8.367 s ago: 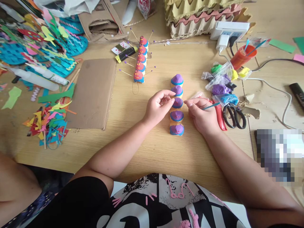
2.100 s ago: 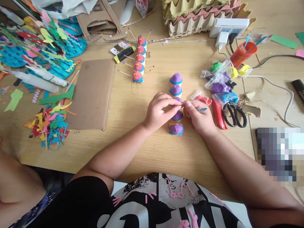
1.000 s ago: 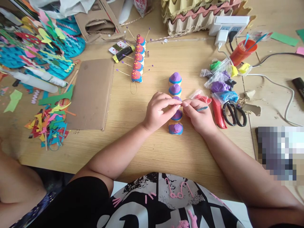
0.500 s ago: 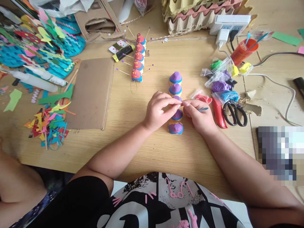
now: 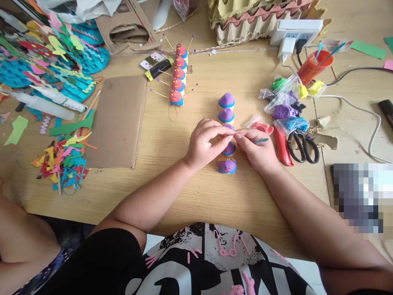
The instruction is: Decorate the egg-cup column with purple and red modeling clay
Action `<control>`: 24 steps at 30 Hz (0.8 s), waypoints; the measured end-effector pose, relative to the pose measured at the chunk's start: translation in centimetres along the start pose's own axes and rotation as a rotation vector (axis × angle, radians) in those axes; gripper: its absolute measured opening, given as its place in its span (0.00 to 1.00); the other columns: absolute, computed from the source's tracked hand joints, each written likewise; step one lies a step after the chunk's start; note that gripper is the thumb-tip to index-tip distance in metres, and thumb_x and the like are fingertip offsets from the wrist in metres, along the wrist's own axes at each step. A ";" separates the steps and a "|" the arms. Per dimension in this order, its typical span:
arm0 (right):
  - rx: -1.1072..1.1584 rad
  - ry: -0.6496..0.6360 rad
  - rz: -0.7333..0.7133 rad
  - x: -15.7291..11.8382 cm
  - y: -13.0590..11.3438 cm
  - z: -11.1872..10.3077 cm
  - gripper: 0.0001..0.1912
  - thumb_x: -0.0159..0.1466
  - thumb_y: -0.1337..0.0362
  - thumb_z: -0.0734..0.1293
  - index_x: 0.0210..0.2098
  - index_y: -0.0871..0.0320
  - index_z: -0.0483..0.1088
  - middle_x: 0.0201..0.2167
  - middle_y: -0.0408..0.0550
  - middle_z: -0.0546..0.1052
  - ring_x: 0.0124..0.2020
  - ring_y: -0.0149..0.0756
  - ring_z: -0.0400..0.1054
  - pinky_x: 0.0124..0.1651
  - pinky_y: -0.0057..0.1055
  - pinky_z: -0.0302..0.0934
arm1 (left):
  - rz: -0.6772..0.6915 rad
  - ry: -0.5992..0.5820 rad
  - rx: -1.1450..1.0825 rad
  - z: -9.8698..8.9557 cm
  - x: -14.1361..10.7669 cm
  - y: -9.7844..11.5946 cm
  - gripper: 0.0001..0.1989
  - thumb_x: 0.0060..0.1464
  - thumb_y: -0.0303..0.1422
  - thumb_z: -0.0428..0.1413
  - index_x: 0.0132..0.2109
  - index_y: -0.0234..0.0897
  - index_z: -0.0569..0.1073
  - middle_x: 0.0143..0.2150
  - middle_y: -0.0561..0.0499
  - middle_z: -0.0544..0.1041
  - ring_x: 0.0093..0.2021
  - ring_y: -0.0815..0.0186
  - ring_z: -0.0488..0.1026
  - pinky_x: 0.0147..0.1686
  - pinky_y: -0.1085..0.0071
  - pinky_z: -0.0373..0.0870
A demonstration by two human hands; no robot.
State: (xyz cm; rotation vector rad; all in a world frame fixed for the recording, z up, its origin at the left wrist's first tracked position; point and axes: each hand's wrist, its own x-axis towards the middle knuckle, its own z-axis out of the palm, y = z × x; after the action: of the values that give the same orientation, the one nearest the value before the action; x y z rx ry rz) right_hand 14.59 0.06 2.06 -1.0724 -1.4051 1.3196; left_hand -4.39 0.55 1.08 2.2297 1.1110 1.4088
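Note:
My left hand is closed in a pinch over the middle of a row of purple-and-blue clay-covered egg-carton cups. Whatever lies between its fingertips is too small to make out. Its fingertips meet those of my right hand, which is closed around a thin blue modelling tool. Only part of that tool shows, behind the thumb. Beyond my right hand lies red clay in a clear bag. Further back on the left stands a finished-looking red-and-blue egg-carton caterpillar with smiling faces and purple-tipped sticks.
To the right are bagged clay, a red cutter, black-handled scissors and an orange cup. Cardboard and paper scraps lie left. Egg trays stand behind a power strip. Another person's arm is lower left.
Both hands keep almost the same place and pinch, fingertips together. The view has shifted very slightly; nothing else has visibly moved.

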 end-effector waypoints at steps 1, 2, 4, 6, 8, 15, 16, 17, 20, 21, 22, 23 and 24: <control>0.000 -0.001 -0.005 0.0 0.0 0.0 0.17 0.64 0.48 0.76 0.29 0.55 0.80 0.24 0.43 0.76 0.29 0.34 0.69 0.38 0.35 0.67 | -0.005 -0.006 0.010 0.0 0.0 0.0 0.03 0.67 0.32 0.62 0.43 0.43 0.82 0.39 0.53 0.83 0.40 0.66 0.78 0.47 0.64 0.74; -0.001 -0.001 -0.010 0.0 0.1 0.0 0.16 0.64 0.49 0.76 0.29 0.55 0.80 0.25 0.43 0.77 0.30 0.34 0.70 0.38 0.35 0.67 | -0.009 -0.012 0.019 0.0 0.0 0.0 0.03 0.67 0.32 0.62 0.43 0.42 0.82 0.39 0.52 0.83 0.40 0.66 0.78 0.47 0.64 0.74; -0.005 0.000 -0.020 0.0 0.2 0.0 0.16 0.64 0.49 0.76 0.29 0.55 0.81 0.27 0.44 0.80 0.31 0.34 0.72 0.39 0.34 0.68 | -0.008 -0.014 0.020 0.0 0.0 0.0 0.03 0.67 0.32 0.62 0.43 0.42 0.82 0.39 0.52 0.83 0.40 0.66 0.78 0.47 0.64 0.74; -0.008 -0.002 -0.026 0.0 0.3 0.0 0.16 0.64 0.49 0.76 0.30 0.55 0.81 0.29 0.45 0.81 0.32 0.34 0.73 0.40 0.34 0.69 | 0.001 0.000 0.003 0.0 0.0 0.0 0.03 0.67 0.32 0.62 0.43 0.42 0.82 0.39 0.52 0.83 0.40 0.66 0.78 0.47 0.64 0.75; -0.005 -0.003 -0.031 0.1 0.4 -0.1 0.17 0.64 0.48 0.76 0.31 0.56 0.82 0.30 0.46 0.83 0.33 0.34 0.75 0.41 0.34 0.71 | 0.006 0.013 -0.019 0.0 0.0 0.0 0.03 0.67 0.32 0.62 0.44 0.42 0.82 0.39 0.52 0.84 0.40 0.66 0.78 0.48 0.65 0.75; -0.020 0.011 -0.054 0.1 0.8 -0.1 0.16 0.63 0.46 0.77 0.34 0.53 0.84 0.35 0.47 0.87 0.36 0.38 0.78 0.45 0.37 0.74 | -0.028 0.008 -0.055 0.1 0.0 -0.1 0.03 0.67 0.33 0.62 0.43 0.42 0.82 0.38 0.53 0.83 0.40 0.66 0.78 0.48 0.65 0.75; -0.023 0.014 -0.055 0.0 0.8 -0.1 0.16 0.63 0.47 0.77 0.34 0.53 0.84 0.35 0.47 0.87 0.36 0.38 0.78 0.45 0.37 0.74 | -0.025 0.010 -0.064 0.1 0.0 -0.1 0.03 0.67 0.32 0.63 0.43 0.42 0.82 0.38 0.53 0.83 0.40 0.66 0.78 0.48 0.65 0.75; -0.025 0.014 -0.056 0.0 0.8 -0.1 0.15 0.63 0.48 0.77 0.35 0.53 0.85 0.35 0.47 0.87 0.36 0.38 0.78 0.45 0.36 0.73 | -0.022 0.012 -0.071 0.1 0.0 -0.1 0.03 0.67 0.32 0.63 0.43 0.42 0.82 0.38 0.53 0.83 0.40 0.66 0.78 0.48 0.65 0.75; -0.027 0.012 -0.065 0.0 0.9 -0.1 0.15 0.64 0.48 0.77 0.35 0.53 0.85 0.35 0.47 0.87 0.36 0.38 0.78 0.44 0.36 0.73 | -0.025 0.006 -0.070 0.1 0.0 -0.1 0.03 0.67 0.32 0.63 0.43 0.42 0.83 0.39 0.53 0.83 0.40 0.66 0.78 0.49 0.65 0.75; -0.031 0.012 -0.066 0.0 0.9 -0.1 0.15 0.64 0.48 0.76 0.35 0.53 0.85 0.36 0.47 0.87 0.36 0.38 0.78 0.44 0.36 0.73 | -0.028 0.004 -0.068 0.1 0.0 -0.1 0.03 0.66 0.32 0.63 0.43 0.42 0.83 0.39 0.53 0.83 0.41 0.66 0.78 0.49 0.65 0.75; -0.035 0.013 -0.066 0.0 0.9 -0.1 0.16 0.64 0.47 0.76 0.35 0.53 0.85 0.35 0.48 0.87 0.36 0.38 0.78 0.44 0.36 0.73 | -0.030 0.003 -0.068 0.1 0.0 -0.1 0.03 0.66 0.32 0.63 0.43 0.42 0.83 0.39 0.53 0.83 0.41 0.66 0.78 0.49 0.65 0.75; -0.040 0.013 -0.066 0.0 0.9 -0.1 0.16 0.64 0.47 0.76 0.35 0.54 0.85 0.35 0.48 0.87 0.36 0.38 0.78 0.44 0.36 0.73 | -0.030 0.004 -0.070 0.1 0.0 -0.2 0.03 0.66 0.31 0.63 0.43 0.42 0.83 0.39 0.53 0.83 0.41 0.67 0.78 0.49 0.65 0.75; -0.044 0.013 -0.065 0.0 0.9 -0.1 0.16 0.64 0.47 0.76 0.35 0.54 0.85 0.35 0.48 0.87 0.36 0.38 0.78 0.44 0.36 0.73 | -0.028 0.008 -0.074 0.2 -0.1 -0.2 0.03 0.66 0.31 0.63 0.43 0.42 0.82 0.38 0.53 0.83 0.40 0.67 0.78 0.49 0.65 0.75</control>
State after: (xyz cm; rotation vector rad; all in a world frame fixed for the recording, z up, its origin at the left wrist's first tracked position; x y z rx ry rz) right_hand 14.69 0.15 1.20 -1.0532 -1.4536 1.2381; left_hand -4.34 0.66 0.85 2.1514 1.0703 1.4255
